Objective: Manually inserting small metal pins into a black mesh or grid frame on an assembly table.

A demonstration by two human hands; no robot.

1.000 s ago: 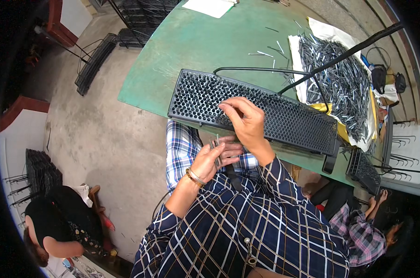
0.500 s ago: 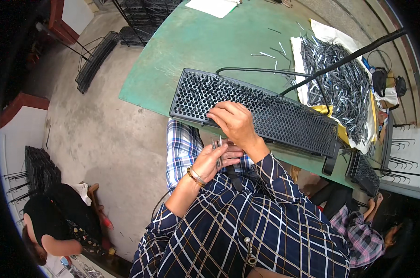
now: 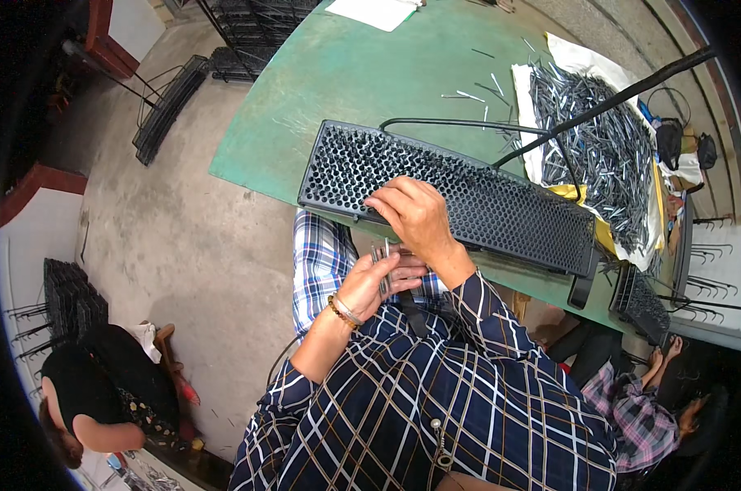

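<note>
A long black rack with rows of round holes lies at a slant along the near edge of the green table. Dark pegs or pins stick up from the holes at its left part. Over the rack's near edge my right hand bends down, thumb and fingers pinched together; whatever is in the pinch is hidden. Just below it, my left hand is palm up, with several thin metal pins held under the thumb. The two hands are close together.
On the green table, a white sack carries a heap of metal pins, some scattered beside it. A black metal bar crosses above the sack. Co-workers sit at lower left and lower right. Other racks stand on the floor.
My hands hold almost the same pose, with the right fingers still pinched at the rack. At the right, the co-worker's hands have shifted slightly.
</note>
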